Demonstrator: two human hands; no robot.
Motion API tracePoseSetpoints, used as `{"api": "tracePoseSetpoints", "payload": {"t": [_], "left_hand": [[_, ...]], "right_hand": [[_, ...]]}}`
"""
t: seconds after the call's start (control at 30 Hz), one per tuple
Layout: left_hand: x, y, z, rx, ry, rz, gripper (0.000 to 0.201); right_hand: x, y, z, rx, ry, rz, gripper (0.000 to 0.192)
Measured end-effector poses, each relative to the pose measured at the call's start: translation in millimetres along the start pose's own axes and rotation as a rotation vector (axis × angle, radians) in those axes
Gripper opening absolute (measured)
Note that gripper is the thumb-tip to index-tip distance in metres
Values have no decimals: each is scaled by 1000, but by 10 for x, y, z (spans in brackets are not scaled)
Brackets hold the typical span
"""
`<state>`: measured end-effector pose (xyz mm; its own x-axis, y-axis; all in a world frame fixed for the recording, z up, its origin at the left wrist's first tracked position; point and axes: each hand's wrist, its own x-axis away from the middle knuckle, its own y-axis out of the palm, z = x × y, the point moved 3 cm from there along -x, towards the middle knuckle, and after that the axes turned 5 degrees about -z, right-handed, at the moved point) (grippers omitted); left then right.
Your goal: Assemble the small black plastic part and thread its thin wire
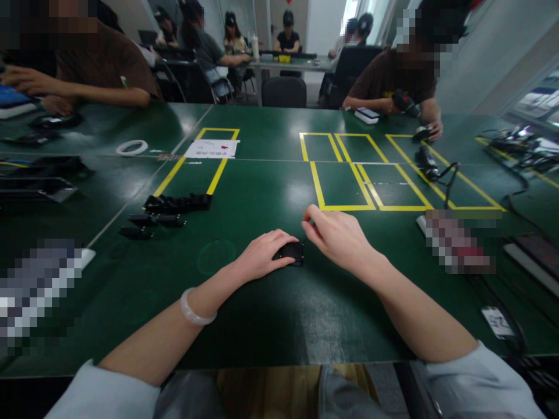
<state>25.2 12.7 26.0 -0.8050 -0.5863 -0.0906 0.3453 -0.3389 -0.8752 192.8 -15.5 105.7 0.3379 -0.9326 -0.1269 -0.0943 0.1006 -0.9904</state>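
nearest the camera, two pale grey sleeves frame the lower edge, and both bare forearms extend forward over the dark green table top; the left wrist carries a translucent white bangle. the left hand lies palm down with its fingers together and curled over the near-left side of a small black rectangular plastic part, pressing it against the table. the right hand is just right of that part, its thumb and forefinger pinched together above the part's far-right corner; whether they grip anything there cannot be told. the small black part sits on the table centre, just short of the yellow tape rectangles. to the left, well apart from the hands, a row of black plastic parts lies beside a few separate black pieces. further left are dark flat trays. to the right, a black cable crosses the yellow tape outlines. beyond the row of parts, a white paper sheet lies inside a yellow tape frame, with a white tape ring to its left. at the far edge, a person in a brown shirt holds a black tool near a small white box; another person's forearm rests on the far-left edge. more people sit at a grey table in the background.
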Motion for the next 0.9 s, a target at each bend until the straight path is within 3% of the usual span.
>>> {"api": "tracePoseSetpoints", "payload": {"t": [0.1,0.4,0.57,0.9], "left_hand": [[-1,1,0,-11,-4,-11,36],[5,0,-1,-17,-6,-9,37],[3,1,-4,-15,-4,-15,37],[7,13,-16,-13,-11,-9,38]], "right_hand": [[-7,2,11,54,22,-14,33],[-5,4,-3,-25,2,33,23],[-13,21,15,59,27,1,32],[-4,14,1,-3,0,27,23]]}}
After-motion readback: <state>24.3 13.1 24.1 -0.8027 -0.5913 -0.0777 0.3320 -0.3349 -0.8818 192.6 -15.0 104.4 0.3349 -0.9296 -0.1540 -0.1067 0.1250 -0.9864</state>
